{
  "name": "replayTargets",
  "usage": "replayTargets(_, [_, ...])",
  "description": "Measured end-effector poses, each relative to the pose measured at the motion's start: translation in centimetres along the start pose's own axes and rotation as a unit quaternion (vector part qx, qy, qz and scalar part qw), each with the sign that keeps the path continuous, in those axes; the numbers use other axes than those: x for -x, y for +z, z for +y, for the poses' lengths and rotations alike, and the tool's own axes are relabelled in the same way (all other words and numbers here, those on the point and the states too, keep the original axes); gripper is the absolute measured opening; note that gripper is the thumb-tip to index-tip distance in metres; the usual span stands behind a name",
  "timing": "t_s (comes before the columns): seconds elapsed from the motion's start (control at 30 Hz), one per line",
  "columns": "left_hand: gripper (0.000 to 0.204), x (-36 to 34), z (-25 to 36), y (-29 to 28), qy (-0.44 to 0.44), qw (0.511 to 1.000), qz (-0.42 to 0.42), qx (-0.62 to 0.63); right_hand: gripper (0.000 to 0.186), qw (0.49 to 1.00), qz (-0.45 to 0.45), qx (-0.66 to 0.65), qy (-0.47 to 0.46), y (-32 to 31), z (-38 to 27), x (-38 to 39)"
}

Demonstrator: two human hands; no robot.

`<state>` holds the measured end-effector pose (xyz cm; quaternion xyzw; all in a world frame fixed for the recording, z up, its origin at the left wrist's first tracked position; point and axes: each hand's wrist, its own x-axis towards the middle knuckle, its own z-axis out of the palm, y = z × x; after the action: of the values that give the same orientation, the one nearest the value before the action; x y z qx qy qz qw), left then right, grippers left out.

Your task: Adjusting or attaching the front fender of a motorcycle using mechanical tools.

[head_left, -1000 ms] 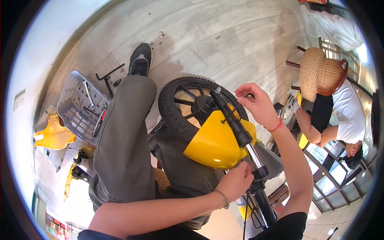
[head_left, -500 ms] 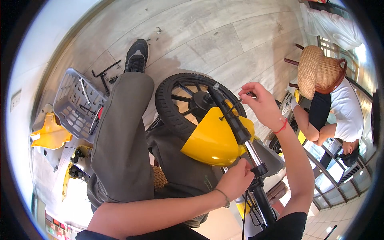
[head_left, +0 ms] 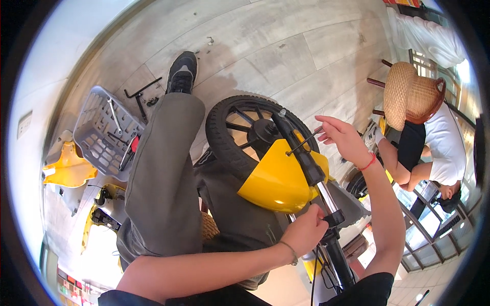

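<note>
My right hand (head_left: 341, 138) pinches the outer end of a thin black hex key (head_left: 304, 143), its index finger stretched out. The key reaches into a hole in the yellow fender (head_left: 265, 181), beside the dark fork (head_left: 301, 153). My left hand (head_left: 305, 229) is closed low beside the silver fork tube (head_left: 326, 196) and black clamp (head_left: 333, 219); what its fingers hold is hidden. A black spoked wheel (head_left: 224, 153) lies behind the fender, near my grey trouser leg (head_left: 163, 168).
A grey basket with tools (head_left: 93, 130), loose black parts (head_left: 140, 102) and yellow panels (head_left: 66, 166) lie at the left near the wall. At the right, another person in a white shirt (head_left: 441, 143) sits bent over by a wicker chair (head_left: 400, 92).
My right fingers have moved a little down and right on the hex key, with the index finger straighter. The view has shifted slightly. My left hand stays by the fork.
</note>
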<state>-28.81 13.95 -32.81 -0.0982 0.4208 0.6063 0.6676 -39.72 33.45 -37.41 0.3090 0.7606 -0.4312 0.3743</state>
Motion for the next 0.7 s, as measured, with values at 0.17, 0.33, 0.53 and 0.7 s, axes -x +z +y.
replayTargets(0.17, [0.02,0.2,0.1,0.2,0.011,1.0,0.008,0.005,0.035,0.998,0.003,0.041,0.053,-0.6,-0.9,-0.1])
replayTargets(0.33, [0.022,0.3,0.2,0.4,0.013,1.0,0.018,0.003,0.031,0.989,0.03,0.14,0.024,0.4,-3.7,0.5])
replayTargets(0.53, [0.023,0.5,0.4,0.3,0.015,1.0,0.007,0.002,0.028,0.966,0.062,0.25,0.008,0.5,-3.1,0.7])
replayTargets(0.7, [0.023,0.7,-0.2,-0.2,0.019,1.0,0.009,0.001,0.026,0.971,0.035,0.235,-0.034,0.8,-4.6,1.5])
